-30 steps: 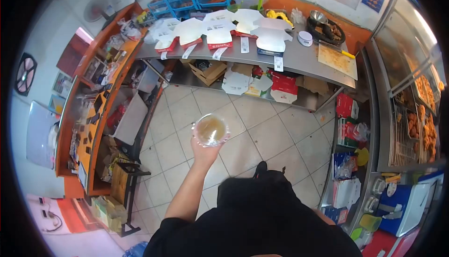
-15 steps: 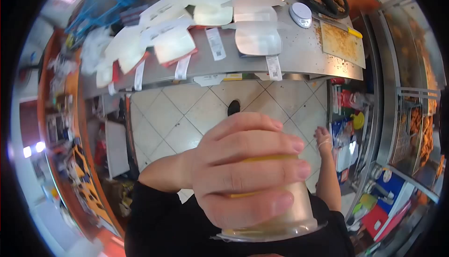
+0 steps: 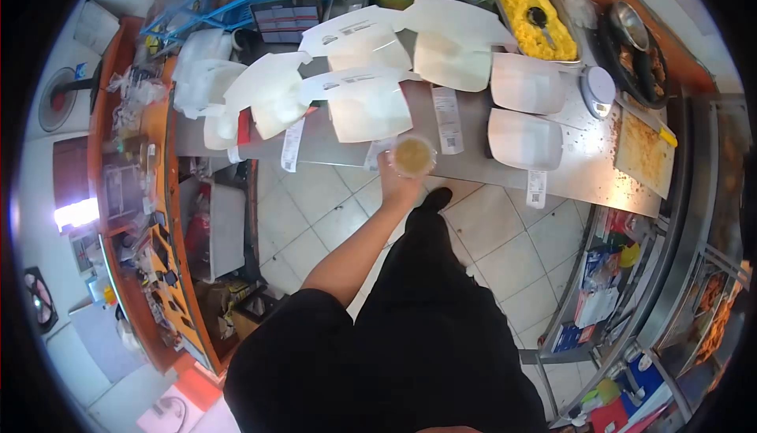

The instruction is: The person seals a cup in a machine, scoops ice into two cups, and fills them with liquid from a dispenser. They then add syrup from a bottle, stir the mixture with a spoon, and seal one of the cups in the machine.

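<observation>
My left hand is wrapped round a clear lidded cup with pale yellowish contents, at the front edge of the steel counter. Just beyond it stands an open white takeaway box, and a paper receipt lies to the right. More open white boxes stand in rows across the counter, with two empty ones on the right. My right hand is out of view.
A tray of yellow food, a white kitchen scale, a black pan and a cutting board with a yellow-handled knife are at the back right. Shelving runs along the left.
My left hand and the cup have moved from close below the camera to the counter's edge. My right hand has left the view. The counter now appears nearer.
</observation>
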Demonstrator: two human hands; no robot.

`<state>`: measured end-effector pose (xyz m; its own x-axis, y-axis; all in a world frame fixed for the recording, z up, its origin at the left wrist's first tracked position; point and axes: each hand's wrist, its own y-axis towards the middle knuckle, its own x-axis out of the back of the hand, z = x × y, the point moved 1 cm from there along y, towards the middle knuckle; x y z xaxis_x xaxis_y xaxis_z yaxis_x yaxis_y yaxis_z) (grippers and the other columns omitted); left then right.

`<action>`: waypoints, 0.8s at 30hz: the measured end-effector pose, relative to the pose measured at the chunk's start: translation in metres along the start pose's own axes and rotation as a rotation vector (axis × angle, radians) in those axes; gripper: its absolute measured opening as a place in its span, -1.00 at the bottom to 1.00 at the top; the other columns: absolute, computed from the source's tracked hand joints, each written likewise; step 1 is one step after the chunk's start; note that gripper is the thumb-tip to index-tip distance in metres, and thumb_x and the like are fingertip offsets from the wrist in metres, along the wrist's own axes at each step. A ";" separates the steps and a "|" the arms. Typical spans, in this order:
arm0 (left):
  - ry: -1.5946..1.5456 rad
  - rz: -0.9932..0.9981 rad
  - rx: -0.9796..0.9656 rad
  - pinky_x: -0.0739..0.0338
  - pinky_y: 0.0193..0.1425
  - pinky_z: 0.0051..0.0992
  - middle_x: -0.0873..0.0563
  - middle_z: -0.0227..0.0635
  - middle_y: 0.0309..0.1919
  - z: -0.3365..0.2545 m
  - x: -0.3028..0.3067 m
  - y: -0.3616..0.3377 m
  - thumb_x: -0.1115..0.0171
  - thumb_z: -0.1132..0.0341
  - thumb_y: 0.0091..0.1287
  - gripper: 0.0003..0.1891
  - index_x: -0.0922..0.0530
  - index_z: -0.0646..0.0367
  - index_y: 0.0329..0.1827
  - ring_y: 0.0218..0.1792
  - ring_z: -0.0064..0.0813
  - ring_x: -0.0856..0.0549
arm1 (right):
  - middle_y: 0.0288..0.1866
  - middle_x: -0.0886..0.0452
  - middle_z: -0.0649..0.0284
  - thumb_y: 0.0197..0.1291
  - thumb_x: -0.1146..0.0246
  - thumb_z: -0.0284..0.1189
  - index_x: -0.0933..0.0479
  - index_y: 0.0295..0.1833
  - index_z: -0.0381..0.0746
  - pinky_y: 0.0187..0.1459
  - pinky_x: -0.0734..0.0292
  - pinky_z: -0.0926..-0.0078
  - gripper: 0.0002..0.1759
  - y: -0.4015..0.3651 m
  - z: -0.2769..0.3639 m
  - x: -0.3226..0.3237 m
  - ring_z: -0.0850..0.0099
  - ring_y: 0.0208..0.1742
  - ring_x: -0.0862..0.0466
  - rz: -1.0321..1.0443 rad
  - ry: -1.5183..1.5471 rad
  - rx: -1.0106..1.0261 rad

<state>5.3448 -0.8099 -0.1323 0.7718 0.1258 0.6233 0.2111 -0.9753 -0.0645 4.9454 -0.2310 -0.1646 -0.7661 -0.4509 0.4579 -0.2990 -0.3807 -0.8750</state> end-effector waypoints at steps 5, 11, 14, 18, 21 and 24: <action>-0.082 -0.028 -0.081 -0.40 0.47 -0.16 -0.54 -0.01 0.31 0.012 -0.018 0.011 -0.67 0.15 0.16 -0.24 -0.49 0.30 0.34 0.29 -0.08 -0.57 | 0.05 -0.75 0.07 0.49 -0.22 -0.20 -0.59 0.25 -0.38 0.10 -0.65 0.28 -0.53 0.035 0.087 0.040 0.36 0.03 -0.73 -0.369 0.540 0.121; -0.422 -0.017 -0.141 -0.58 0.40 -0.17 -0.70 -0.06 0.28 0.062 -0.051 0.041 -0.63 0.26 0.21 -0.30 -0.54 0.34 0.39 0.25 -0.16 -0.70 | 0.15 -0.74 0.05 0.54 -0.21 -0.21 -0.54 0.36 -0.32 0.19 -0.62 0.29 -0.53 -0.053 0.130 0.034 0.24 0.10 -0.73 -0.480 0.624 0.201; 0.139 -0.209 -0.281 -0.68 0.14 -0.05 -0.77 0.14 -0.01 0.027 -0.048 -0.002 -0.55 0.27 0.26 -0.50 -0.60 0.51 0.09 -0.02 0.07 -0.78 | 0.12 -0.76 -0.06 0.48 -0.21 -0.16 -0.59 0.31 -0.25 0.20 -0.62 0.18 -0.53 -0.093 0.055 -0.031 0.03 0.12 -0.75 -0.421 0.846 0.212; 0.360 -0.169 -0.095 -0.40 0.48 0.17 -0.34 0.42 0.41 0.074 -0.096 -0.100 -0.35 0.12 0.33 -0.26 -0.36 0.27 0.52 0.39 0.32 -0.45 | 0.05 -0.79 0.07 0.45 -0.25 -0.19 -0.60 0.33 -0.27 0.19 -0.65 0.30 -0.51 -0.098 -0.098 -0.172 0.24 0.13 -0.77 -0.602 0.489 0.168; 0.824 0.621 0.132 -0.55 0.30 0.12 -0.50 0.12 0.37 0.130 -0.151 -0.176 -0.15 0.05 0.50 -0.41 -0.43 0.19 0.50 0.27 0.13 -0.61 | 0.04 -0.81 0.09 0.38 -0.24 -0.11 -0.69 0.22 -0.20 0.12 -0.64 0.24 -0.51 -0.155 -0.159 -0.183 0.19 0.06 -0.78 -0.558 0.538 -0.100; 0.928 1.583 0.173 -0.65 0.19 0.00 -0.70 -0.09 0.22 0.093 -0.183 -0.351 -0.19 0.00 0.52 -0.46 -0.53 0.11 0.44 0.08 -0.08 -0.77 | -0.09 -0.82 0.16 0.37 -0.24 -0.11 -0.71 0.15 -0.25 0.03 -0.62 0.34 -0.52 -0.198 -0.224 -0.151 0.37 -0.06 -0.77 -0.351 1.357 -0.254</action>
<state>5.1849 -0.4737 -0.2962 -0.2412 -0.9672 0.0804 -0.1979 -0.0321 -0.9797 4.9924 0.0930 -0.0957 -0.5310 0.8007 0.2775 -0.5652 -0.0906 -0.8200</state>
